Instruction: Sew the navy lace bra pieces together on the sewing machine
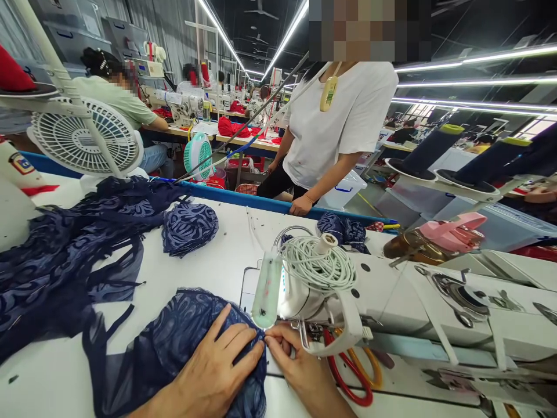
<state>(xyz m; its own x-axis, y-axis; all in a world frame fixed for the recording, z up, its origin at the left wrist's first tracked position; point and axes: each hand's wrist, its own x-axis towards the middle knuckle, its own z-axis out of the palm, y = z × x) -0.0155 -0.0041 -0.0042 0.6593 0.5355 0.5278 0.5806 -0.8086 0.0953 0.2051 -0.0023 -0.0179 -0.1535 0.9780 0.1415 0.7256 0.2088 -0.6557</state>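
Observation:
A navy patterned bra cup (174,325) with a stitched edge lies on the white sewing table, beside the head of a sewing machine (300,299). My left hand (213,363) rests flat on the cup, fingers spread. Close by the machine's needle area, my right hand (298,363) has thumb and fingers pinched at the cup's right edge. The needle is hidden from view. Scissors with red handles (342,377) lie just right of my right hand, next to an orange loop (373,368).
Navy fabric pieces (56,238) are heaped at left; another cup (190,227) sits behind. Coiled pale cord (322,264) tops the machine. A white fan (87,136), a pink-lidded jar (452,232) and thread cones (435,151) stand around. A person in white (339,122) touches the table's far edge.

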